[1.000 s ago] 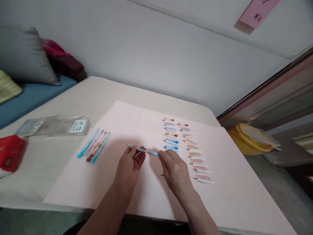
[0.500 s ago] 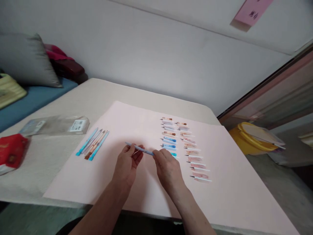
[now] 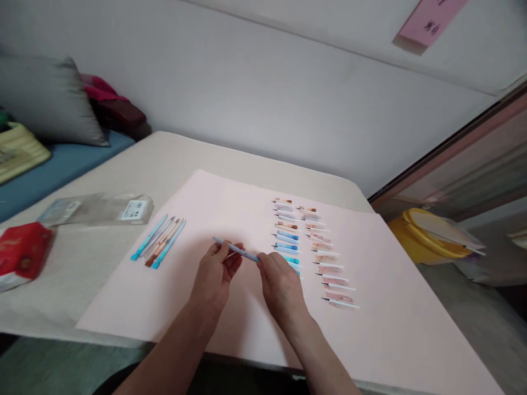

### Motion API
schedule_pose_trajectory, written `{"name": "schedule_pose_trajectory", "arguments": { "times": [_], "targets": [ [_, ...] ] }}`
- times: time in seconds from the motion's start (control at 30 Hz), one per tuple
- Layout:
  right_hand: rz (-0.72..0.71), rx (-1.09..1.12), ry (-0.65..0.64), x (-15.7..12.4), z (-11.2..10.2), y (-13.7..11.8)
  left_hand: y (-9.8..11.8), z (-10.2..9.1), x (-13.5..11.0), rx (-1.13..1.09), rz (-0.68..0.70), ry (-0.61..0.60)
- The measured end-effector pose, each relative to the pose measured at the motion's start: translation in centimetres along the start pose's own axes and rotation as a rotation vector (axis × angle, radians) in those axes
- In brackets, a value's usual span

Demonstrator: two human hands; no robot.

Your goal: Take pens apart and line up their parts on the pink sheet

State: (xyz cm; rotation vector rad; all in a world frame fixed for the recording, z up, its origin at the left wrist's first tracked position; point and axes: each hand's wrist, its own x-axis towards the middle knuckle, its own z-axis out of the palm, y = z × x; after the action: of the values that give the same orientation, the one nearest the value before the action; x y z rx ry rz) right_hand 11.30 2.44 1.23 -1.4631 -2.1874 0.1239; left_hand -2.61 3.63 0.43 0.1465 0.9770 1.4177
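Observation:
A thin pale blue pen [image 3: 236, 250] lies between both my hands, just above the pink paper sheet [image 3: 387, 323]. My left hand [image 3: 214, 278] pinches its left part and my right hand [image 3: 280, 283] pinches its right end. Right of my hands, two columns of short pen parts [image 3: 313, 249], blue, pink and brown with thin tips, lie in rows on the sheet. Several whole pens [image 3: 160, 242] lie side by side at the sheet's left edge.
A clear plastic packet [image 3: 99, 209] and a red packet [image 3: 20, 253] lie on the beige table [image 3: 61, 274] at the left. A grey cushion [image 3: 49, 101] rests on a blue seat behind. A yellow tub [image 3: 424, 236] stands on the floor at the right.
My right hand has slid left along the pen, covering its darker blue end. A blue part now lies in the left column beside my right hand. The view shifted slightly.

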Motion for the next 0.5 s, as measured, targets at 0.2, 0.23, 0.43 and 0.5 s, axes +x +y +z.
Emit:
{"name": "schedule_pose_trajectory", "arguments": {
  "times": [0.2, 0.23, 0.43, 0.5],
  "targets": [
    [0.04, 0.093, -0.02, -0.03, 0.04, -0.3, -0.16, -0.02, 0.17, 0.003, 0.014, -0.023],
    [0.068, 0.13, -0.031, 0.0, -0.03, -0.37, -0.14, 0.0, 0.19, 0.003, 0.017, -0.033],
    [0.269, 0.323, -0.103, 0.22, -0.39, -0.4, 0.09, 0.11, 0.16, -0.004, 0.0, -0.086],
    [0.293, 0.311, -0.123, 0.27, -0.35, -0.44, 0.14, 0.09, 0.16, -0.015, -0.009, -0.098]
  ]
}}
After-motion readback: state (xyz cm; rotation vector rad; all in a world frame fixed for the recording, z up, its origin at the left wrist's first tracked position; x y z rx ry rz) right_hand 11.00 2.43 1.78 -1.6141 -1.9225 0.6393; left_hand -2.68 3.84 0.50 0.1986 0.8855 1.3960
